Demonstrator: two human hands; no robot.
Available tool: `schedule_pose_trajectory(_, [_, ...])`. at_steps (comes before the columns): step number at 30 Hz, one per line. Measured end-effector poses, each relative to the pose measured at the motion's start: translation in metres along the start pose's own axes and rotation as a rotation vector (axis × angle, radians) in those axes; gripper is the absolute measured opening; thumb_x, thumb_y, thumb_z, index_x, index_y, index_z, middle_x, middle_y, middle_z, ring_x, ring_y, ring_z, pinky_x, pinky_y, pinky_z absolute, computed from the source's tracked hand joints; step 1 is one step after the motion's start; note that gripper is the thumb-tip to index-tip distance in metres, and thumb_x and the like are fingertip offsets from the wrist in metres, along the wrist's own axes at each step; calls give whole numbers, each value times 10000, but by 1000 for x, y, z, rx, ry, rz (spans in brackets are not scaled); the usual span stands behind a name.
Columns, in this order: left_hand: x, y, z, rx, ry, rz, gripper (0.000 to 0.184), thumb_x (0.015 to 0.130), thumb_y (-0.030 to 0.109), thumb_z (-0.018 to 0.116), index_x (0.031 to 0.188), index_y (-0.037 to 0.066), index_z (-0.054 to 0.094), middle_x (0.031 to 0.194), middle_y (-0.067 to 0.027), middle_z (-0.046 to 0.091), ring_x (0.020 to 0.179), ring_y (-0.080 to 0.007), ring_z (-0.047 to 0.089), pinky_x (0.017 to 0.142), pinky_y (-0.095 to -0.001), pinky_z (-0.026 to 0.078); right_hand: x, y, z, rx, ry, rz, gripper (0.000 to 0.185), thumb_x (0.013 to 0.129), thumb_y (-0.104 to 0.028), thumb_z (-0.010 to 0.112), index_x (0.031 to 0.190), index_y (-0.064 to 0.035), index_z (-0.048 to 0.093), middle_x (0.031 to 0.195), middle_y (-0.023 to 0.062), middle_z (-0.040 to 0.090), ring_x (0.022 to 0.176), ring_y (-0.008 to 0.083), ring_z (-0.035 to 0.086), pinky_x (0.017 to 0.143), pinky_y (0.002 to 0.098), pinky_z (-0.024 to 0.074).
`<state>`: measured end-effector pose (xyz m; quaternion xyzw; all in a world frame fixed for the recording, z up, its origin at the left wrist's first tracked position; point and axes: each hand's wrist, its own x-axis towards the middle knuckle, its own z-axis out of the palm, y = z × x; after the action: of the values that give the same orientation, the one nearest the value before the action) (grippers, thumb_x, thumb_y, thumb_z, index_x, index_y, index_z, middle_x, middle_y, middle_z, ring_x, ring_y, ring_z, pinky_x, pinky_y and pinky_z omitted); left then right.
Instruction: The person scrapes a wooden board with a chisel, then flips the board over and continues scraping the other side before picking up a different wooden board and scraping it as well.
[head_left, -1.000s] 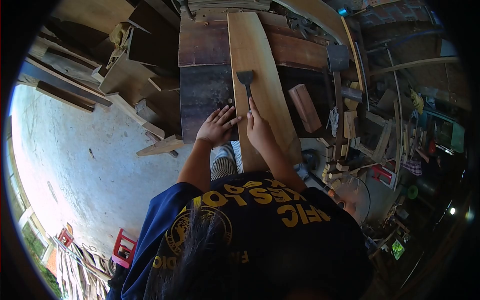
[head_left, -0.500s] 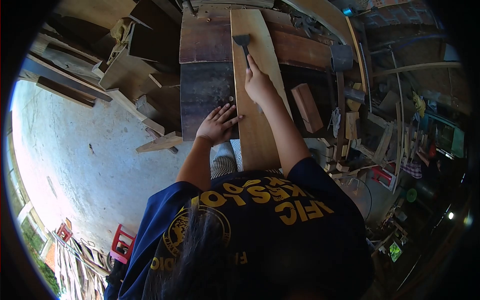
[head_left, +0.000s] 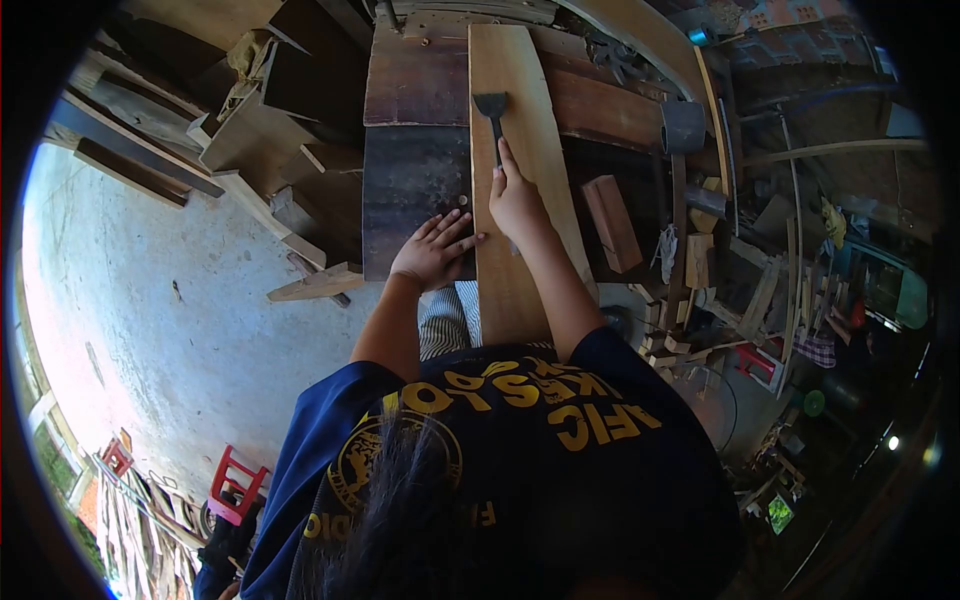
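A long light-brown wooden board [head_left: 540, 150] lies lengthwise on a dark workbench [head_left: 415, 170], its near end reaching my waist. My right hand [head_left: 518, 205] is closed around the handle of a scraper [head_left: 491, 105], index finger stretched along it. The scraper's wide dark blade is on or just over the far part of the board; whether it touches, I cannot tell. My left hand [head_left: 436, 250] rests flat on the workbench with fingers spread, fingertips at the board's left edge.
Right of the board lies a reddish wooden block [head_left: 612, 224], with a dark cylinder [head_left: 684, 127] beyond it. Wood offcuts [head_left: 290, 215] are piled on the left. A red stool [head_left: 238, 484] stands on the concrete floor [head_left: 200, 320].
My right hand has drawn the scraper a short way toward me along the board. My left hand has stayed in place, and the view has shifted slightly.
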<state>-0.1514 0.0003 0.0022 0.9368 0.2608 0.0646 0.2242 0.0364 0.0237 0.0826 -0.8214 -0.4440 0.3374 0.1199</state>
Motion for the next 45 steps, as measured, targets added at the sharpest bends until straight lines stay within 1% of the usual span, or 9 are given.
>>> schedule_pose_trajectory(6, [-1, 0, -3, -14, -15, -13, 614, 796, 223, 535, 1376, 363, 390, 1457, -32, 353, 1361, -210, 305, 1124, -396, 231, -9, 7, 8, 31, -19, 26, 535, 961, -327, 367, 1455, -332, 163, 925, 247, 641, 862, 408, 628, 754, 492, 507])
schedule_pose_trajectory(14, [-3, -2, 4, 44, -49, -12, 630, 801, 243, 546, 1388, 381, 361, 1485, -20, 302, 1374, -207, 274, 1133, -391, 214, 92, -59, -42, 125, -54, 76, 490, 952, -303, 365, 1434, -251, 292, 902, 218, 654, 823, 355, 655, 733, 452, 524])
schedule_pose_trajectory(16, [-1, -1, -3, 43, -78, -18, 625, 806, 244, 542, 1388, 382, 360, 1485, -20, 300, 1374, -207, 274, 1133, -392, 214, 108, -68, -41, 197, -20, 87, 483, 965, -301, 361, 1441, -287, 278, 670, 135, 621, 454, 192, 569, 462, 351, 500])
schedule_pose_trajectory(19, [-1, 2, -5, 42, -102, -16, 621, 811, 247, 540, 1389, 383, 359, 1486, -19, 298, 1374, -206, 274, 1134, -392, 213, 127, -47, -18, 76, 107, -43, 482, 966, -298, 353, 1441, -283, 279, 657, 118, 613, 451, 187, 562, 461, 350, 502])
schedule_pose_trajectory(21, [0, 0, -6, 55, -92, -10, 622, 810, 247, 542, 1389, 383, 358, 1487, -18, 297, 1375, -205, 273, 1134, -392, 212, 111, -46, -24, 84, 92, -34, 479, 966, -301, 352, 1440, -281, 283, 668, 127, 615, 456, 187, 569, 460, 350, 502])
schedule_pose_trajectory(23, [-1, 0, -4, 26, -99, -25, 621, 803, 242, 548, 1381, 386, 373, 1482, -19, 308, 1371, -205, 280, 1131, -392, 218, 91, -39, -27, 119, 27, 9, 493, 946, -305, 369, 1432, -267, 294, 927, 223, 655, 843, 356, 654, 747, 435, 525])
schedule_pose_trajectory(35, [-1, 3, -7, 26, -70, -28, 614, 799, 238, 545, 1376, 375, 385, 1472, -19, 327, 1371, -209, 282, 1128, -399, 220, -85, 75, 3, 47, 82, -189, 515, 952, -280, 423, 1439, -298, 255, 842, 270, 628, 772, 432, 619, 676, 488, 494])
schedule_pose_trajectory(38, [-1, 1, -3, 42, -53, -8, 628, 797, 240, 546, 1385, 369, 368, 1471, -19, 326, 1375, -206, 273, 1130, -405, 215, -129, 94, -9, -8, -72, -32, 503, 949, -199, 451, 1429, -237, 309, 1059, 268, 599, 925, 429, 593, 758, 439, 493])
schedule_pose_trajectory(45, [-1, 4, -5, 44, -65, -26, 635, 787, 204, 550, 1382, 339, 374, 1463, -22, 338, 1373, -215, 275, 1130, -405, 218, -187, 133, -11, 39, -120, -128, 517, 942, -156, 466, 1435, -164, 310, 771, 220, 615, 704, 356, 630, 659, 384, 484])
